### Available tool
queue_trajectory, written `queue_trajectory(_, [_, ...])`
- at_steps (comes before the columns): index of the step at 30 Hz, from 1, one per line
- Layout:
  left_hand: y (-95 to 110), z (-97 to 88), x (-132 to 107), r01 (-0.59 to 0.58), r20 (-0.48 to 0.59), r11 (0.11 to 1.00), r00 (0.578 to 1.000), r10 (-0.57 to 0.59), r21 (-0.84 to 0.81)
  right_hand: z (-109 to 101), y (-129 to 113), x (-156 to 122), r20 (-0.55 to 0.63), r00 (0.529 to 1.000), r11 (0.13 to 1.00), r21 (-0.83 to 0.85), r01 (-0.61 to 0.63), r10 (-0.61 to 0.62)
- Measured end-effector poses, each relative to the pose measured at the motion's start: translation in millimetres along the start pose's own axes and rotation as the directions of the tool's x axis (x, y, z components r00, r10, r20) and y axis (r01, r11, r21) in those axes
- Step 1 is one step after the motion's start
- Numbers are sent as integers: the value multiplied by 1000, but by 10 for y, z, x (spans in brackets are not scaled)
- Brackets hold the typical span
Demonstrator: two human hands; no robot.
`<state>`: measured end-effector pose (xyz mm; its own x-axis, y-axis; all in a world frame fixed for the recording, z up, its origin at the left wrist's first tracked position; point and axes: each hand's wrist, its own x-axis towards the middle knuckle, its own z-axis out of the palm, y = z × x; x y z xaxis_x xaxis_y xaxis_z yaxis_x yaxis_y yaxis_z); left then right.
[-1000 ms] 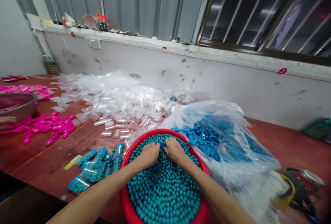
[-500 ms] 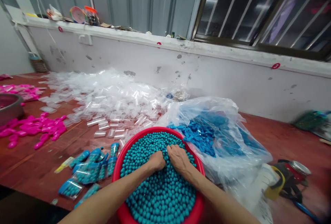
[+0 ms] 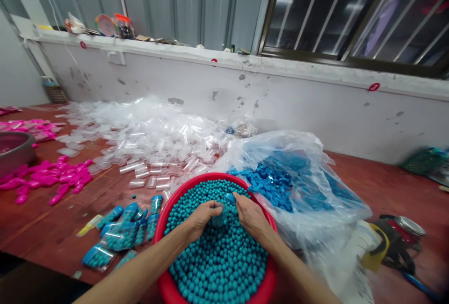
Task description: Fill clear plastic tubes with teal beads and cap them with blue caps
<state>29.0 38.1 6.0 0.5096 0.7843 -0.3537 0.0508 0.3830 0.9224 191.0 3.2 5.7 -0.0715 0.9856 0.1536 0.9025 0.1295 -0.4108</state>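
A red tub (image 3: 162, 229) full of teal beads (image 3: 224, 262) stands in front of me. Over the beads, my left hand (image 3: 205, 217) is closed on a small clear container (image 3: 219, 220), partly hidden by the fingers; beads show through it. My right hand (image 3: 248, 213) pinches a small blue cap (image 3: 230, 197) between thumb and fingers, just right of the container and apart from it. To the left of the tub lie several clear containers (image 3: 121, 235) with blue tops, filled with teal beads.
A heap of clear empty containers (image 3: 157, 131) spreads along the wall. Blue caps (image 3: 270, 180) lie in a plastic bag (image 3: 315, 187) right of the tub. Pink pieces (image 3: 52, 173) and a grey bowl (image 3: 17, 152) are at left. A red-and-silver object (image 3: 409, 227) lies at right.
Both hands have lifted from among the beads. The clear container in my left hand and the blue cap in my right now show.
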Motion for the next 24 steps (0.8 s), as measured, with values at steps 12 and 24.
queue_trajectory(12, [-134, -42, 20, 167, -120, 943, 983, -137, 288, 20, -128, -48, 13, 996, 996, -16, -90, 90])
queue_trajectory(24, [-101, 22, 160, 166, 65, 969, 981, -181, 180, 68, -22, -38, 115, 991, 992, 93, -79, 69])
